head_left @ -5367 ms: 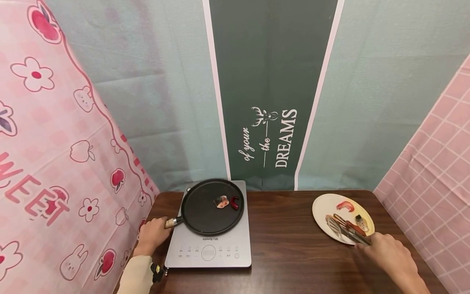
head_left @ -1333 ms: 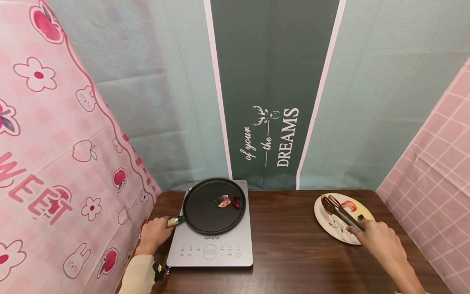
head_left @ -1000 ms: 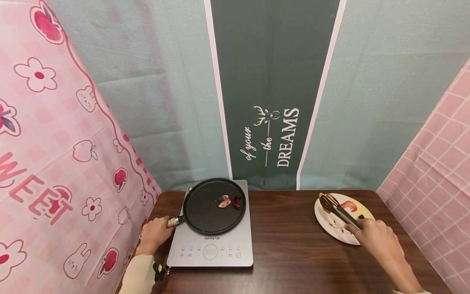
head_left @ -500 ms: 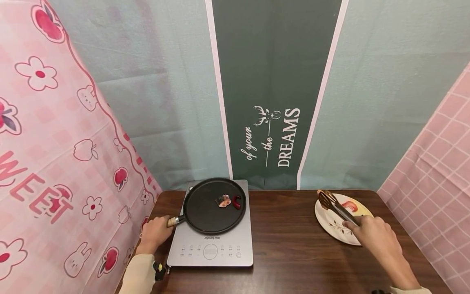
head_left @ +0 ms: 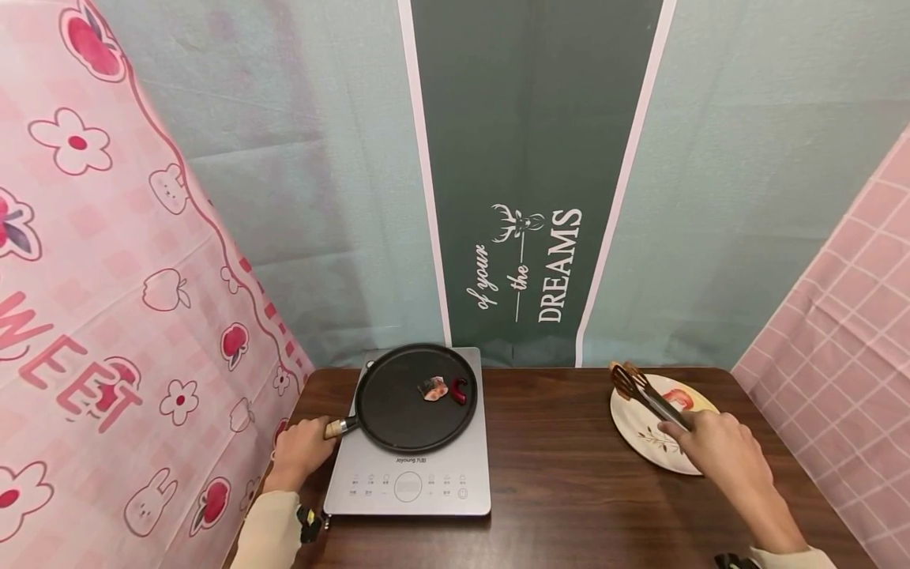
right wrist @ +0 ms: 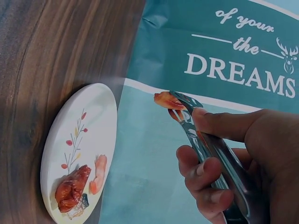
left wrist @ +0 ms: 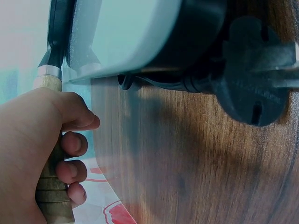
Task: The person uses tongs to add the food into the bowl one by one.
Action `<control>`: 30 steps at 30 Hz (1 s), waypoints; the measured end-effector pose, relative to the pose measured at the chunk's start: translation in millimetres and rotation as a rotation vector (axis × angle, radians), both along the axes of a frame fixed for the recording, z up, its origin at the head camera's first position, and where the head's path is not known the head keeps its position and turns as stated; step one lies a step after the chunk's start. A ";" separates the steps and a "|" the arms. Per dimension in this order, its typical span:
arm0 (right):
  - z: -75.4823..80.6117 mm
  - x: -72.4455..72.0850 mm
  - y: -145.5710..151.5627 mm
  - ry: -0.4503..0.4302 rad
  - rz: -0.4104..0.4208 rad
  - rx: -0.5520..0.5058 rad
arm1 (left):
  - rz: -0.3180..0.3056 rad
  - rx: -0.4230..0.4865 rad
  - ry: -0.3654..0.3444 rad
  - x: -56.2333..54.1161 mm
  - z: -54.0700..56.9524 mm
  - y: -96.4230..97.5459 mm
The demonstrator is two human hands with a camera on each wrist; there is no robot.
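Note:
My left hand (head_left: pixel 302 454) grips the wooden handle (left wrist: pixel 56 186) of a flat black frying pan (head_left: pixel 405 407). A small pinkish piece of food with a dark edge (head_left: pixel 433 389) and a curved red chili pepper (head_left: pixel 459 392) lie in the pan. My right hand (head_left: pixel 727 458) holds metal tongs (right wrist: pixel 210 149). Their tips pinch an orange-brown piece of food (right wrist: pixel 167 100), held over the far-left rim of a white plate (head_left: pixel 633 438). On the plate are a shrimp (right wrist: pixel 98 175), a glossy reddish-brown piece of meat (right wrist: pixel 73 189) and a dark-edged pale piece (right wrist: pixel 78 211).
Under the pan is a silver induction cooker (head_left: pixel 398 502) with touch controls. Bare brown table (head_left: pixel 547 442) spans the space between cooker and plate. A dark plug (left wrist: pixel 254 79) shows beside the cooker. Printed cloths (head_left: pixel 519 158) hang behind and at both sides.
Over these frames, the tongs have gone from resting among the food on the plate to above its far-left rim, lifting the orange-brown piece. My left hand stays on the pan handle.

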State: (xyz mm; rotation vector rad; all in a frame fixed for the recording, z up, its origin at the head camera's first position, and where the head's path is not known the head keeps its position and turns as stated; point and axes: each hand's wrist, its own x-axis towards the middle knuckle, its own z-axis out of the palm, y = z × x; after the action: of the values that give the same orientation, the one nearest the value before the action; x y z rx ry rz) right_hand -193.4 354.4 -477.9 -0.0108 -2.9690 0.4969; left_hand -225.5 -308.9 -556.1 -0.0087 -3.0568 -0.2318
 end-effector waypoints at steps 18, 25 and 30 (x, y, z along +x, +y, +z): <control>2.7 -3.2 -8.3 0.007 0.003 -0.001 | -0.001 -0.001 0.005 -0.9 -1.7 -0.3; 3.6 -3.6 -12.1 0.023 0.022 0.003 | -0.007 0.004 0.035 0.6 0.2 1.8; 5.8 -4.5 -15.6 0.031 0.037 0.011 | -0.008 0.006 0.030 1.0 1.3 1.5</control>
State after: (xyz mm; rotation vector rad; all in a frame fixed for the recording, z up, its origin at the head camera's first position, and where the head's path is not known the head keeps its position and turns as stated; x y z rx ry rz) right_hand -197.9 338.8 -472.1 0.0526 -2.9468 0.4804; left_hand -224.5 -307.4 -554.8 -0.0239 -3.0266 -0.2388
